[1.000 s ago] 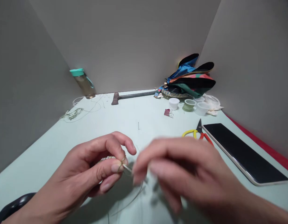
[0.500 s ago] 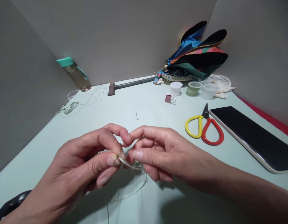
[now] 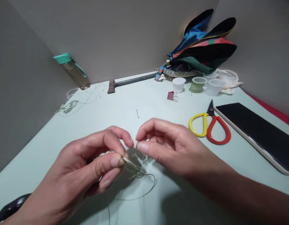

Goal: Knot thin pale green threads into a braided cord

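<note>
Thumb and index finger of my left hand (image 3: 97, 162) are closed on a knotted cord (image 3: 107, 153) of white and green threads, most of it hidden behind the fingers. A bundle of loose green and white threads (image 3: 139, 172) spills out to the right of that pinch. One long strand loops over the tabletop toward me. My right hand (image 3: 167, 147) is a little apart from the left, thumb and index finger drawn together. A pale thread shows faintly at its fingertips; more strands hang just below.
Beyond my hands lies a needle-like pin (image 3: 138, 113). Scissors (image 3: 212, 125) and a phone (image 3: 256, 134) lie at right. Farther back are a binder clip (image 3: 171, 95), thread spools (image 3: 179, 85), a hammer (image 3: 111, 86), a bottle (image 3: 75, 73), thread scraps (image 3: 68, 107) and a colourful fabric item (image 3: 200, 56).
My right hand has lifted and drawn slightly away from the left, its thumb and index finger closer together. The loose thread ends now show below it. My left hand keeps its pinch.
</note>
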A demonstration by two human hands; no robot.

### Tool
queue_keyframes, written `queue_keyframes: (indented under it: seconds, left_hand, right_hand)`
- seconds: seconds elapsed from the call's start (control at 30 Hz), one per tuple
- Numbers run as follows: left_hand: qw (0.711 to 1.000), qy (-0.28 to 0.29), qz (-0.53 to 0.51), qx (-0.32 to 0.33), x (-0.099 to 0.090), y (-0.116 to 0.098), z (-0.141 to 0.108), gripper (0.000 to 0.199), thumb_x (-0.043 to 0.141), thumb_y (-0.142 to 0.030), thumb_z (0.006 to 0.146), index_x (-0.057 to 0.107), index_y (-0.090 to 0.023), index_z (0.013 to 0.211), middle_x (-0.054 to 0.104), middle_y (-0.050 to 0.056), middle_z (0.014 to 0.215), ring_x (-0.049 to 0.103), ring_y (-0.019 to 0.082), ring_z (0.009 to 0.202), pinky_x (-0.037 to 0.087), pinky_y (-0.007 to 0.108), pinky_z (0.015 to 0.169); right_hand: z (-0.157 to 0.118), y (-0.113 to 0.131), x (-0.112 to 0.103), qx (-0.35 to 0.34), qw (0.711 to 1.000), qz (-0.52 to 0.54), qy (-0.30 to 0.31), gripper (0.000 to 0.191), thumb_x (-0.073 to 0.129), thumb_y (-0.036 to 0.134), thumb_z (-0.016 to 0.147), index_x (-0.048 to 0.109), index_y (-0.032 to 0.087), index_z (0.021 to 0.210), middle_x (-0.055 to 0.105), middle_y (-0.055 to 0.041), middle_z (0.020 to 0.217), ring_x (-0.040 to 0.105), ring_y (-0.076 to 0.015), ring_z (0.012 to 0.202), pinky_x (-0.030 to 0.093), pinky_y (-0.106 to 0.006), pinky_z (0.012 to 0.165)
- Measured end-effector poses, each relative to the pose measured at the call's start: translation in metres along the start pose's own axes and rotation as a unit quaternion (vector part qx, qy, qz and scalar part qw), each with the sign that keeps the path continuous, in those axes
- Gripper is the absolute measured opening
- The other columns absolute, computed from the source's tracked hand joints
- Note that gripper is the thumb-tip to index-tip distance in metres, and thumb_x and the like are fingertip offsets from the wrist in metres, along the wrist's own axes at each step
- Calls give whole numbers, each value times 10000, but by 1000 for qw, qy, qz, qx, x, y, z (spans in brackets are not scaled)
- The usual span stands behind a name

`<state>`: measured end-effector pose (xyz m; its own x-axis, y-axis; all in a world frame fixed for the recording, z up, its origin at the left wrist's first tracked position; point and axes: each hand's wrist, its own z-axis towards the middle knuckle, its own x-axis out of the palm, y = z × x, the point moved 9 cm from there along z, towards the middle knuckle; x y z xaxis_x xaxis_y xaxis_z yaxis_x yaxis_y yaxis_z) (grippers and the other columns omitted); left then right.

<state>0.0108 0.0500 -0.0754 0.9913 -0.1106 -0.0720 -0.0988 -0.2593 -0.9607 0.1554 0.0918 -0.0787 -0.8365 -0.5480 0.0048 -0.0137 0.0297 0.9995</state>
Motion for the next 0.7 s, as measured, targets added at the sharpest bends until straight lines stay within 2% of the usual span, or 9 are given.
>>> queue_keyframes:
  seconds: [0.03,0.1,0.13,0.2,0.3,0.37,0.47,0.57,0.7]
  left_hand:
    - [1000,8,-5,-2,1,1,1,275,812,-504,845,745,-281,699,417,-51,458,403,137,527,277,227,436]
    - [1000,15,-20,-4,2,3,3,238,814,-473,850,755,-277,729,518,-51,560,343,83,453,247,229,417]
    - [1000,11,-28,-5,2,4,4,231,827,-461,839,753,-271,730,570,-45,643,328,58,437,241,226,409]
    - [999,-4,-38,-12,0,6,5,234,840,-462,827,750,-270,729,583,-44,691,325,48,441,240,215,401]
    - [999,-6,-36,-28,-1,12,6,229,814,-479,860,750,-291,747,437,-62,521,374,98,500,280,197,424]
    - [999,-3,-34,-26,-1,14,6,230,803,-475,877,746,-290,752,475,-56,560,391,92,507,299,191,429]
    - [999,11,-32,-11,0,13,4,246,787,-493,887,741,-287,761,573,-42,700,362,61,473,287,199,406]
    - [999,36,-29,-3,3,13,2,250,754,-502,913,739,-296,774,523,-53,595,352,71,454,280,211,411]
    - [998,34,-42,-11,4,14,2,208,763,-467,916,757,-293,803,520,-56,590,324,45,426,248,188,392]
  right_hand:
    - [-5,11,-6,-69,994,-69,-51,73,672,224,907,651,218,837,562,55,703,460,-75,561,361,-215,506]
    - [-20,34,-5,-210,950,-206,-110,121,677,200,919,670,213,798,587,41,708,530,-98,641,411,-235,573]
    - [-29,41,3,-268,921,-260,-112,139,671,202,935,690,203,797,618,29,726,547,-107,664,423,-248,592]
    - [-40,45,18,-332,880,-326,-98,175,650,205,961,728,169,808,645,11,721,538,-117,637,423,-276,573]
    - [-41,39,28,-327,862,-375,-94,162,644,203,963,759,131,876,637,6,691,508,-131,582,394,-315,528]
    - [-36,33,29,-298,864,-393,-101,173,636,224,972,758,139,884,641,4,702,520,-137,582,378,-321,523]
    - [-29,25,27,-263,889,-363,-94,225,591,217,975,734,163,811,641,2,710,545,-127,582,378,-297,528]
    - [-26,18,27,-238,916,-313,-77,219,557,192,956,720,174,812,643,3,717,572,-122,595,406,-272,542]
    - [-29,17,33,-248,918,-305,-57,200,529,163,915,694,186,805,649,-4,717,556,-128,585,446,-274,551]
